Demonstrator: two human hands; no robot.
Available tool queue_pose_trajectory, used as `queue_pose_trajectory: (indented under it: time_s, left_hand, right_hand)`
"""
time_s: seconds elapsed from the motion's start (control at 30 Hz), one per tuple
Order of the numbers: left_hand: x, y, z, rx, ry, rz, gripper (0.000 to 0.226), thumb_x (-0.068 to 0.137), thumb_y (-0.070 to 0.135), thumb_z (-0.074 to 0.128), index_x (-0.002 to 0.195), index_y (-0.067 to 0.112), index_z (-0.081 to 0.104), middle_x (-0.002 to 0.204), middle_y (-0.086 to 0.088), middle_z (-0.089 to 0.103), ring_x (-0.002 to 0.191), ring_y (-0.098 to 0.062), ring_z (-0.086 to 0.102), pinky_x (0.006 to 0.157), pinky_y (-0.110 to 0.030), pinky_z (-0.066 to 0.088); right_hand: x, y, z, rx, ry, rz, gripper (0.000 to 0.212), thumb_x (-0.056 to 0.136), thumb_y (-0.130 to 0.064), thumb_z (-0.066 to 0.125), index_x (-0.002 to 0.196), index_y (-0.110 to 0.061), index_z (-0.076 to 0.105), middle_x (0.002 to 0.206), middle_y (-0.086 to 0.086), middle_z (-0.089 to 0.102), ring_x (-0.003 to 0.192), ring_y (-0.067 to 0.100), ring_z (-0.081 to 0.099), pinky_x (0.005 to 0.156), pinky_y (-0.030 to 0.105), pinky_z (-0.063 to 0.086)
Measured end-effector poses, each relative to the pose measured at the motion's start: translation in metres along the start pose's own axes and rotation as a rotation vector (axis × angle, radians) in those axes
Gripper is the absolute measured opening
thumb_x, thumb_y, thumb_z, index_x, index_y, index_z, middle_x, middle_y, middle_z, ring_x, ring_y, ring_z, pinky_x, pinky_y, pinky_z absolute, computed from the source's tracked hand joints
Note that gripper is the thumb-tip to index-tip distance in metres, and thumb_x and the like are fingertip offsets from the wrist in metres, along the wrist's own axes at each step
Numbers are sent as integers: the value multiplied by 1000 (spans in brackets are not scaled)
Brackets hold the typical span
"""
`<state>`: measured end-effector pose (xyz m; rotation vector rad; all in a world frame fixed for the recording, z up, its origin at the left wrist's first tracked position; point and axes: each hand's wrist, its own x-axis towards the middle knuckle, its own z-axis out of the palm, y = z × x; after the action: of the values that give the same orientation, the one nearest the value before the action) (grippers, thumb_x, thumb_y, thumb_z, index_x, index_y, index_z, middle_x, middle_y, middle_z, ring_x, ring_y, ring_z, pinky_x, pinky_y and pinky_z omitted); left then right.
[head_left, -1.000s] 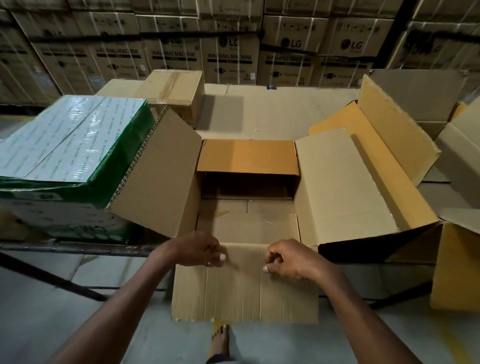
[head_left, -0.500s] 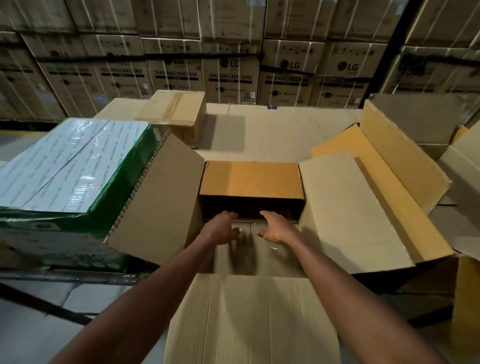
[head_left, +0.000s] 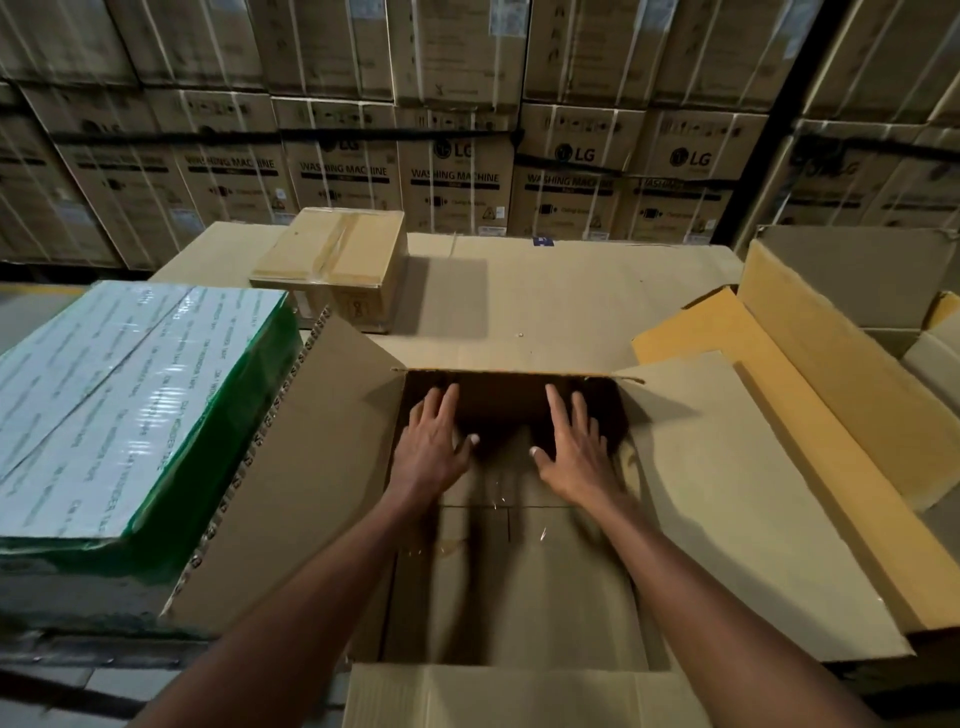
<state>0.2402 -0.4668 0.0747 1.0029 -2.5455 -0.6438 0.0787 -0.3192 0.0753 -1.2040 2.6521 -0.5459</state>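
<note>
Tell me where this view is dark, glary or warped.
Head view: deep shadow fills the far end of the open box, past the left hand and right hand; glare streaks the film on the green-wrapped pack; wide-angle distortion tilts the stacked cartons.

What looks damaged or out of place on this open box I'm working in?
Nothing is spilled. The left flap has a rough, ragged outer edge beside the green-wrapped package, and a few pale specks lie on the box floor.

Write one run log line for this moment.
carton: top open | left hand: flat, inside carton | right hand: flat, inside carton
</note>
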Motion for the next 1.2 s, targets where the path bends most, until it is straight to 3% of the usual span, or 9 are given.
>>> queue_pose_trajectory:
  time_s: [0.2, 0.37, 0.5, 0.7, 0.87, 1.03, 1.13, 1.2]
  left_hand:
    - [78, -7, -11, 28, -7, 81, 94, 95, 41, 65, 163, 36, 0, 171, 3, 7, 153, -33, 19, 118, -56, 33]
    - [118, -29, 7, 96, -127, 88, 94, 93, 39, 67, 163, 31, 4, 171, 1, 6, 155, -34, 13, 120, -59, 28]
    - [123, -42, 28, 128, -233, 89, 93, 90, 34, 70, 162, 26, 12, 170, -1, 7, 156, -32, 3, 121, -62, 18]
    - [126, -41, 29, 105, -272, 53, 87, 90, 34, 71, 159, 27, 19, 168, -1, 13, 156, -30, 1, 116, -69, 25]
    - [104, -27, 6, -4, -204, -26, 71, 95, 42, 64, 156, 21, 35, 163, -10, 29, 149, -35, 25, 117, -55, 34]
    - [27, -13, -25, -71, -205, -59, 47, 96, 49, 59, 133, 20, 62, 127, -7, 67, 112, -26, 65, 91, -48, 57]
    - [-39, -11, -39, -111, -215, -72, 41, 98, 48, 58, 127, 21, 67, 117, -1, 70, 96, -18, 69, 82, -44, 60]
    - [-83, -11, -47, -128, -144, -97, 34, 97, 47, 60, 121, 25, 69, 106, 4, 70, 89, -12, 67, 71, -34, 58]
  right_hand:
    - [66, -14, -8, -35, 94, -49, 110, 95, -29, 72, 163, -41, -14, 172, -1, -20, 151, 42, 23, 118, 58, 28]
    - [110, -11, 1, -23, -56, -22, 111, 96, -32, 71, 162, -42, -18, 170, -3, -28, 159, 36, -7, 123, 64, 12]
    - [127, 0, 15, -93, -167, -12, 101, 98, -36, 68, 165, -37, -7, 173, -2, -20, 159, 30, -17, 124, 63, 8]
    - [127, 6, 20, -154, -141, -19, 90, 98, -31, 68, 166, -33, 8, 175, -1, -4, 160, 29, -9, 123, 62, 15]
    - [98, 4, 5, -12, -94, 42, 83, 99, -34, 66, 165, -36, 16, 174, -3, 10, 156, 34, 14, 121, 60, 21]
    - [20, 19, -18, 54, -15, 80, 71, 99, -35, 65, 161, -33, 32, 173, -6, 17, 146, 34, 35, 118, 49, 34]
    - [-52, 41, -24, 59, 5, 119, 68, 98, -39, 65, 159, -35, 35, 171, -5, 20, 146, 32, 35, 116, 53, 37]
    - [-99, 54, -29, 99, 53, 141, 63, 98, -38, 65, 156, -34, 41, 165, -6, 33, 143, 27, 39, 113, 54, 41]
